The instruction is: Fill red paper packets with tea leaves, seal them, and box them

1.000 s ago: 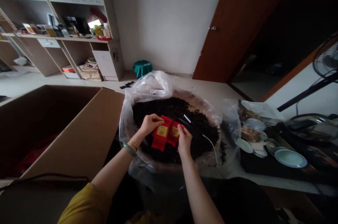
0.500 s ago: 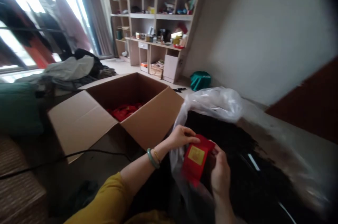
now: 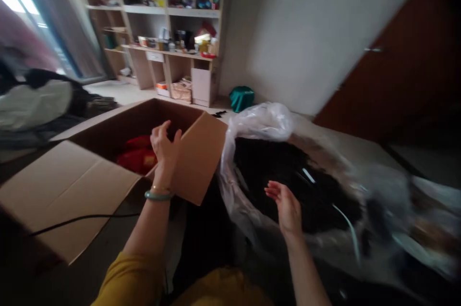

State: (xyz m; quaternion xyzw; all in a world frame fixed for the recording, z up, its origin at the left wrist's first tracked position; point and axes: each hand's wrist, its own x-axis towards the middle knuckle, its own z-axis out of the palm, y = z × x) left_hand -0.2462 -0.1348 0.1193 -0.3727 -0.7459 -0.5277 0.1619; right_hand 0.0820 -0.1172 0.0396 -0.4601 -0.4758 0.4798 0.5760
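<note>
Grip of the left hand [image 3: 165,145]: fingers spread wide and slightly bent, nothing seen in it, held over the near right edge of the large brown cardboard box [image 3: 70,190]. Grip of the right hand [image 3: 288,207]: fingers together and loosely curled, part open, nothing visible in it, above the near left part of a wide, clear plastic bag [image 3: 262,121] of dark, loose, leaf-like material [image 3: 273,162]. The bright red, yellow-marked packets [image 3: 137,159] lie heaped inside the box, toward its right-hand side, left of the left hand; contact cannot be determined. In my judgement each packet is light, soft and somewhat slippery, best pinched flat by an end or side edge; contents may be crushable. A slim pale bar [image 3: 309,175] lies on the leaf-like material. Pale floor [image 3: 118,89] runs beyond the box to a wooden shelving unit [image 3: 203,87]; a dark green, cloth-like bundle [image 3: 242,98] sits at its right corner. A reddish-brown door [image 3: 389,70] stands at right. Lighting is dim; outer areas are blurred.
</note>
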